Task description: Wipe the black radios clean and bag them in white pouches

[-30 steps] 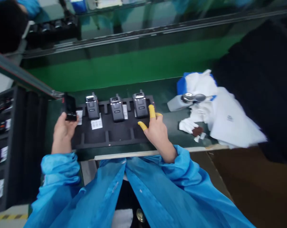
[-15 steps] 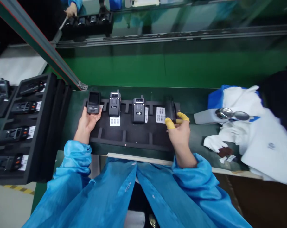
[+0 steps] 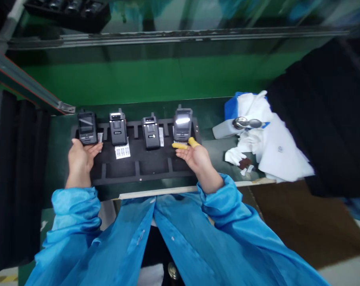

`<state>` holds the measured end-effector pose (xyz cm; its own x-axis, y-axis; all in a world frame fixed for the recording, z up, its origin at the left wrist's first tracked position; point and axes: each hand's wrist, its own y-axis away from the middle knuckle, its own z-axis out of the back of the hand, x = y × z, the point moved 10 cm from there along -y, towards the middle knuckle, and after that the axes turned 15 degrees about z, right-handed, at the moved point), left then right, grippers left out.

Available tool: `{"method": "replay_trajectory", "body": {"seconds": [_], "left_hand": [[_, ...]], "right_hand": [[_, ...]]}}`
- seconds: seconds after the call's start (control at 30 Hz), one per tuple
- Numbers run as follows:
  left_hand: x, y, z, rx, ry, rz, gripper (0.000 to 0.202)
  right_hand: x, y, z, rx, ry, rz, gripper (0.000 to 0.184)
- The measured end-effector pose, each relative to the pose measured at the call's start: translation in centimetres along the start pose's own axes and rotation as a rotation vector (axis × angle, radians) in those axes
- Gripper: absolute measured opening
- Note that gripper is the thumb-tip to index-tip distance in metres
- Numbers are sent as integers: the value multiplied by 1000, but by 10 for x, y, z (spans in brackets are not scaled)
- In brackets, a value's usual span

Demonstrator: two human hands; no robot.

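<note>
A black foam tray [image 3: 151,174] on the bench bears several black handheld radios with stub antennas and printed white labels. My left hand [image 3: 80,161] curls around the lower end of the leftmost radio [image 3: 87,126], thumb on one side and fingers on the other; its screen faces up. At the rightmost radio [image 3: 182,124], also screen up, my right hand [image 3: 198,157] has its fingers apart near the bottom edge. Yellow finger cots [image 3: 180,145] cover its thumb and a finger. Between them, two radios [image 3: 118,129] [image 3: 150,133] lie back side up, untouched.
Dark foam trays [image 3: 16,171] are stacked at left beside a metal frame post [image 3: 43,89]. To the right lie a blue box [image 3: 230,106], white cloths [image 3: 284,151], a pale bottle-like object [image 3: 223,130] and shiny round metal pieces [image 3: 241,122]. A green panel [image 3: 156,77] stands behind.
The rightmost radio has turned from edge-on to screen up, and my right hand's fingers now lie below it. My left hand stays at the leftmost radio. The view has shifted right.
</note>
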<state>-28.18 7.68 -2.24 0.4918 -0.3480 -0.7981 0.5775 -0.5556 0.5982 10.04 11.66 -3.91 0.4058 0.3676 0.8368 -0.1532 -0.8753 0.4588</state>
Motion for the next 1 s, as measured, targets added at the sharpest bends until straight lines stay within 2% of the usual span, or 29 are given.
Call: {"method": "replay_trajectory", "body": {"seconds": [0.07, 0.1, 0.23, 0.3, 0.37, 0.47, 0.53, 0.63, 0.73, 0.8, 0.87, 0.93, 1.0], "left_hand": [[-6, 12, 3, -54, -71, -62, 36], [-8, 18, 4, -70, -103, -84, 32], [-7, 32, 8, -52, -221, -75, 27], [-8, 37, 11, -64, -325, -123, 29], [-17, 48, 10, -138, -515, -297, 35], [-22, 69, -15, -234, -818, -557, 59], [-15, 75, -41, -220, -948, -612, 77], [-3, 77, -76, -219, -1169, -632, 96], [6, 73, -91, -220, -1294, -615, 91], [7, 72, -90, -215, -1263, -606, 87], [4, 71, -85, -183, -1150, -581, 83], [2, 66, -72, -117, -896, -483, 77], [6, 55, -56, -24, -503, -278, 69]], "right_hand": [[2, 4, -1, 2, 6, 34, 11], [3, 6, 0, -10, 0, 49, 16], [7, 10, 4, 13, 56, 149, 50], [15, 13, 1, 86, 224, 284, 65], [27, 18, -11, 178, 538, 479, 71], [36, 28, -49, 277, 1115, 773, 67], [34, 31, -77, 304, 1408, 880, 74], [27, 29, -104, 312, 1646, 898, 92], [20, 30, -117, 338, 1719, 892, 104], [14, 32, -120, 374, 1714, 881, 106], [10, 31, -115, 379, 1668, 824, 99], [9, 27, -104, 340, 1540, 748, 88], [11, 21, -91, 284, 1265, 668, 82]]}}
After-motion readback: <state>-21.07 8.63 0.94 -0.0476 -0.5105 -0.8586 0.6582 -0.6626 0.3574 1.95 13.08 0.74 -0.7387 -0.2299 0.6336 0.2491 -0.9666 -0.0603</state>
